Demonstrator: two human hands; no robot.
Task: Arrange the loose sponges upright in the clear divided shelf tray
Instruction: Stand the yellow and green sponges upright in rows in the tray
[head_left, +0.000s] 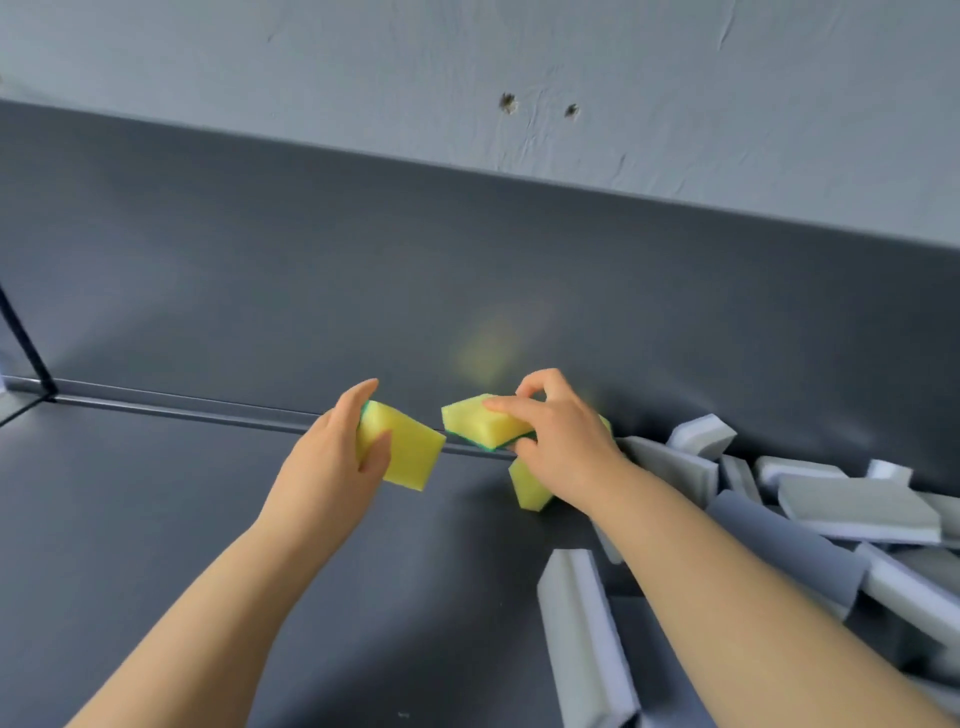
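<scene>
My left hand (337, 457) grips a yellow sponge with a green scrub side (405, 454), held just above the dark shelf floor. My right hand (558, 436) pinches a second yellow-and-green sponge (480, 423), lifted near the shelf's back wall. A third yellow sponge (527, 488) lies below my right hand, partly hidden by it. The two held sponges are a small gap apart. I cannot make out a clear divided tray in this view.
A heap of several grey and lavender sponges (831, 509) fills the shelf's right side, and one (582, 634) stands on edge near my right forearm. The dark back panel (363, 286) rises behind. A thin black frame bar (26, 348) stands at the far left.
</scene>
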